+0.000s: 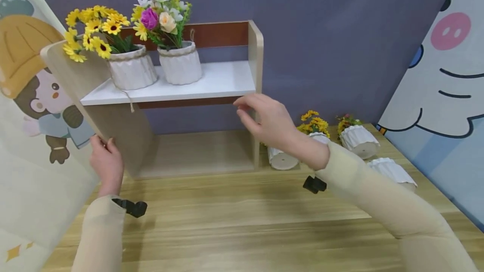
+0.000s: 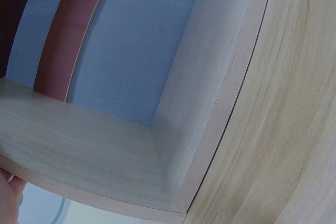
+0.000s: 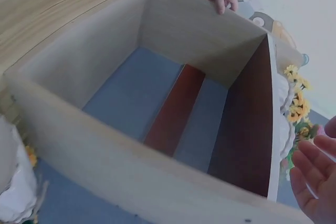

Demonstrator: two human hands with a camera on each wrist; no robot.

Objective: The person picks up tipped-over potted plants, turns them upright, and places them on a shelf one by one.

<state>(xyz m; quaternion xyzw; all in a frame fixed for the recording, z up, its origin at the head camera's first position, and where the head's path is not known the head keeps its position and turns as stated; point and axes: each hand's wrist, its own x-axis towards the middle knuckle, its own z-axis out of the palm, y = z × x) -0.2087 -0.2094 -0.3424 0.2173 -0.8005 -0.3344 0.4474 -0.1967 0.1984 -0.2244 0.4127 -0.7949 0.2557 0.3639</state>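
- On the table [image 1: 234,221] I see the shelf [image 1: 126,131].
- Its board [image 1: 227,79] has a dark underside [image 3: 244,121]: right wrist view shows it, head view hides it.
- 2 flower pots [image 1: 180,65] stand above.
- Left hand [image 1: 107,160] grips the shelf; right hand [image 1: 272,121] hangs loose-fingered nearby.

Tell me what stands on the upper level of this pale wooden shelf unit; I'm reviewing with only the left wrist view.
Observer: A white pleated pot of yellow flowers and a white pleated pot of mixed-colour flowers stand side by side on the flat white board.
Reviewer: Anything near that board's right end?
Observer: Yes, the person's bare right hand; it holds nothing I can see.
Reviewer: What lies further right?
Observer: In the head view, several more white pleated pots lie tipped over on the pale wooden tabletop.
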